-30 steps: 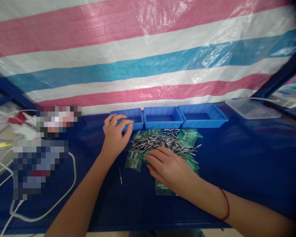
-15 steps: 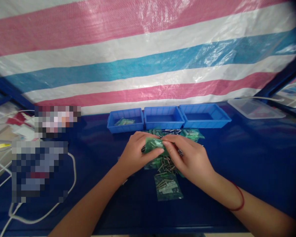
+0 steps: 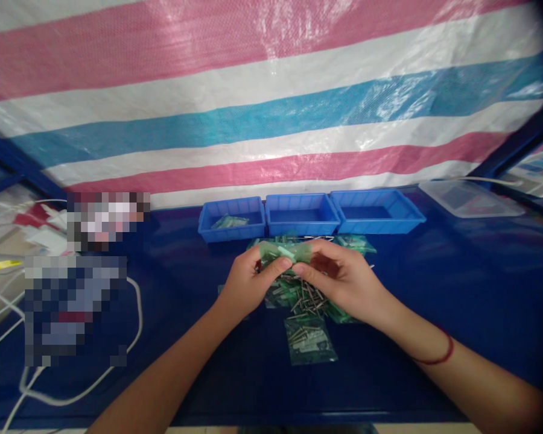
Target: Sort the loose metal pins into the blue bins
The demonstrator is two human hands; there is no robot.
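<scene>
Between my two hands is a small green-tinted plastic bag (image 3: 284,248) with a pale piece visible in it. My left hand (image 3: 248,277) pinches its left side with the thumb in front. On its right side my right hand (image 3: 344,274) grips it the same way, the two thumb tips almost meeting. Fingers behind the bag are partly hidden. Below the hands lies a loose heap of metal screws (image 3: 310,299) among more green bags. Nearer to me, a flat bag of screws (image 3: 310,342) rests on the blue table (image 3: 235,380).
Three blue bins stand in a row behind the heap: the left bin (image 3: 208,229) holds small bags, beside the middle bin (image 3: 303,226) and right bin (image 3: 380,226). A clear plastic lid (image 3: 470,200) lies at back right. A white cable (image 3: 138,307) loops on the left.
My fingers have shifted from bunching the bag to holding it stretched between both hands. The right hand has turned, its fingers now behind the bag.
</scene>
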